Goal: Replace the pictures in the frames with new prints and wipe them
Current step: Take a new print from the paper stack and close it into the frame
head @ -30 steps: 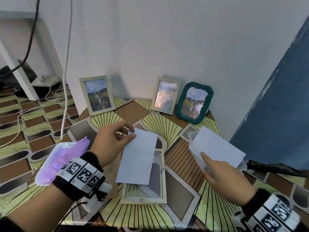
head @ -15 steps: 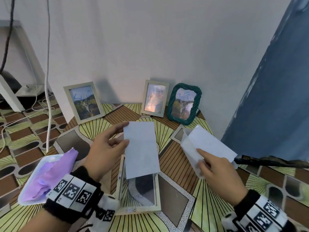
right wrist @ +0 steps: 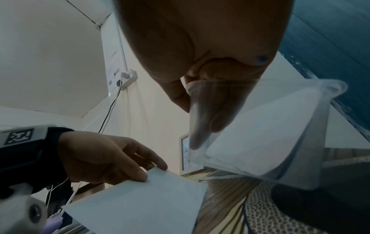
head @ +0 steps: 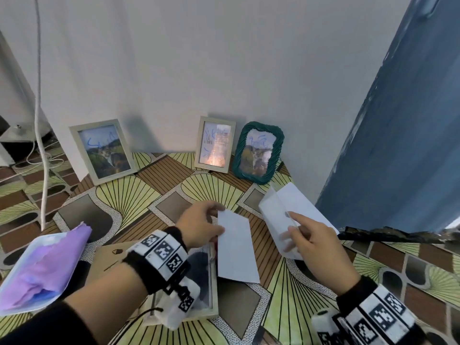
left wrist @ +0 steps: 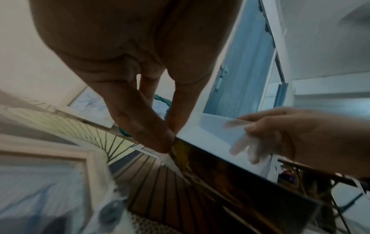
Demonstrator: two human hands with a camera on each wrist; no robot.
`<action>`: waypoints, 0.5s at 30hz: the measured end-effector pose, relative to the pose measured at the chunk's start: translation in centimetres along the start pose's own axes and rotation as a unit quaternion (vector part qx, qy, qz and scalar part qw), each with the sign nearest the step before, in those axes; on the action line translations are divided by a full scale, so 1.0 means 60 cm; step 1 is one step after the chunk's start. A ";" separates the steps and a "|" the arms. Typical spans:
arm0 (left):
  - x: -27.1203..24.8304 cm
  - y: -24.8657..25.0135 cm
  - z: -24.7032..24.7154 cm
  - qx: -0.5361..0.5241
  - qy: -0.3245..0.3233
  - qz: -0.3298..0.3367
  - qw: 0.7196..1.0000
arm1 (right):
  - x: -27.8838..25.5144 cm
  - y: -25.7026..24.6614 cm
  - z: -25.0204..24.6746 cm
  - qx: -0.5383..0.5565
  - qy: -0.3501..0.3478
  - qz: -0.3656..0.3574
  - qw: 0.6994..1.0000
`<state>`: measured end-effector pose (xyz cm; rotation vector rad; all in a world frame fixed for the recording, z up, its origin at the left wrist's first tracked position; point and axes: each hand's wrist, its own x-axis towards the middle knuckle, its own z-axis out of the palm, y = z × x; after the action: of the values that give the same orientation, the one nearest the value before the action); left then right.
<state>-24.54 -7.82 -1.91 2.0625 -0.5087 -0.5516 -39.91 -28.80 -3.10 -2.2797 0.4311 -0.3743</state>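
Note:
My left hand (head: 220,220) pinches the top edge of a white-backed print (head: 236,252), which hangs just right of the open pale wooden frame (head: 211,312) lying flat on the table. In the left wrist view the print (left wrist: 230,174) shows its dark picture side. My right hand (head: 290,227) grips a clear plastic sleeve (head: 276,207) with white prints inside, thumb on top and fingers showing through beneath. The sleeve (right wrist: 260,142) is slightly right of the held print (right wrist: 140,202). A brown backing board (head: 109,257) lies left of the flat frame.
Three framed pictures lean on the wall: a pale frame (head: 103,150) at left, a narrow pale frame (head: 215,144) and a green rope frame (head: 258,153). A purple cloth (head: 47,267) lies in a white tray (head: 15,277) at left. A blue door (head: 398,145) stands right.
My left hand has carried the print from above the flat frame to the right, toward the sleeve. The right hand has kept hold of the sleeve.

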 end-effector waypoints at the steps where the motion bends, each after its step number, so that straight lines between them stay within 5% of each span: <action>1: 0.008 0.005 0.008 0.054 -0.011 -0.005 0.998 | 0.000 0.001 -0.001 0.006 -0.002 0.001 1.000; 5: 0.037 0.029 0.036 0.231 -0.032 -0.006 0.972 | 0.002 0.001 0.001 0.006 -0.008 0.002 1.000; 15: 0.064 0.051 0.083 0.272 -0.083 -0.075 0.956 | -0.007 -0.006 0.018 -0.146 -0.042 -0.067 0.986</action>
<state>-24.64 -14.82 -2.42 2.6076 -0.6608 -0.7415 -39.84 -27.72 -3.61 -2.6094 0.3054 -0.2971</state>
